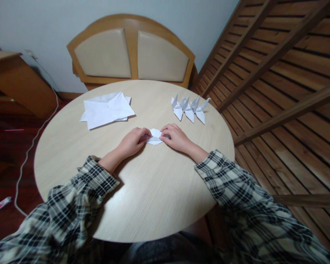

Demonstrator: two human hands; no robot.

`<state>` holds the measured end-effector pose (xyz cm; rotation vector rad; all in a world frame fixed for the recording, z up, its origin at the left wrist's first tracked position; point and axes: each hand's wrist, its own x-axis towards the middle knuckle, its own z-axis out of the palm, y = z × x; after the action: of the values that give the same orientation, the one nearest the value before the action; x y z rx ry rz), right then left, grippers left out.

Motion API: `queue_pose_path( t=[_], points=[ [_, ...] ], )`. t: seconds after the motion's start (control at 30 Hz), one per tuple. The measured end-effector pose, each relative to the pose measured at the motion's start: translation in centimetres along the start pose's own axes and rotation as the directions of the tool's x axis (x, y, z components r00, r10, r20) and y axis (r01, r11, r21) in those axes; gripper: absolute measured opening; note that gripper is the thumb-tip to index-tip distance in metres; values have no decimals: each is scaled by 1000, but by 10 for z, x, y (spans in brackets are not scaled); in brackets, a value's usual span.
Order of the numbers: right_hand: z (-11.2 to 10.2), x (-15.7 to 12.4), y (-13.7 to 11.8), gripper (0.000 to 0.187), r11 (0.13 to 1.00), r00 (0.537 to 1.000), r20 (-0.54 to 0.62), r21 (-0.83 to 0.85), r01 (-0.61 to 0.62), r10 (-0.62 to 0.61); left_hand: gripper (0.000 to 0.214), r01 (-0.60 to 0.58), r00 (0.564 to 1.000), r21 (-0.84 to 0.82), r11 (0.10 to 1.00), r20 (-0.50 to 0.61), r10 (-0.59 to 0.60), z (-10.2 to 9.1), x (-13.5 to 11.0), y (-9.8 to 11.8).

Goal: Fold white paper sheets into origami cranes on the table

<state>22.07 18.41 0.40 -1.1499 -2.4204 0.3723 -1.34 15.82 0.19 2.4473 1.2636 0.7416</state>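
A small folded piece of white paper (155,136) lies on the round light wood table (143,198), near its middle. My left hand (133,140) pinches its left end with curled fingers. My right hand (174,136) presses down on its right end, fingers bent. Both forearms rest on the table in checked sleeves.
A stack of white paper sheets (107,109) lies at the back left of the table. Several folded white paper cranes (189,108) sit at the back right. A wooden chair (132,55) stands behind the table. Wooden slats (277,73) run along the right. A white cable (30,146) lies on the floor at left.
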Motion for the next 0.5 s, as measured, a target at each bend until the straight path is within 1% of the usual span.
queue_pose_path(
  t=[0.1, 0.3, 0.5],
  points=[
    [0, 0, 1, 11, 1000, 1000, 4, -3, -21, 21, 30, -15, 1000, -11, 1000, 4, 16, 0, -1, -1],
    [1, -1, 1, 10, 998, 998, 7, -8, -65, 65, 36, -121, 992, -46, 992, 39, 122, 2, 0, -12],
    [1, -2, 1, 6, 997, 998, 11, -36, -64, 64, 37, -129, 990, -78, 989, 45, 133, 4, 0, -17]
  ],
)
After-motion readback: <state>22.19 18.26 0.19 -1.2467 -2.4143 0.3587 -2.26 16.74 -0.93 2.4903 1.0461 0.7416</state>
